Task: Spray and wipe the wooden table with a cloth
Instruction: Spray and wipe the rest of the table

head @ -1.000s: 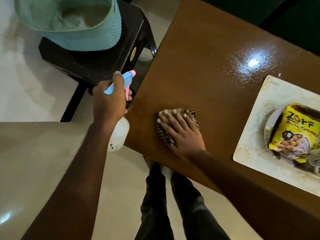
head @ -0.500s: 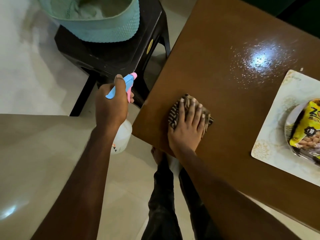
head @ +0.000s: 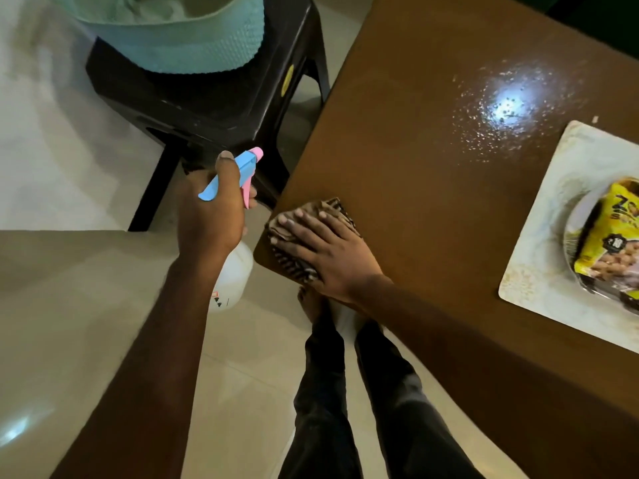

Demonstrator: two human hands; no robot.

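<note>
While the left hand (head: pixel 211 219) grips the bottle (head: pixel 235 274), the right hand (head: pixel 332 261) presses the cloth (head: pixel 297 269).
Right fingers (head: pixel 306 221) lie straight, slightly spread, on the cloth at the table (head: pixel 415 202) corner; left fingers curl round the bottle neck, just beside that corner.

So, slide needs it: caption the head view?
Right hand presses cloth on wooden table corner; left hand holds spray bottle.

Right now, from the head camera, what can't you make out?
Head view:
- spray bottle: neck hidden by the gripping left hand; fill level and label unreadable.
- cloth: mostly under the flat right hand.
- yellow packet and plate: cut off by right edge.
- teal basket on the stool: cut off by top edge, contents blurred.
- table: far side outside frame.
</note>
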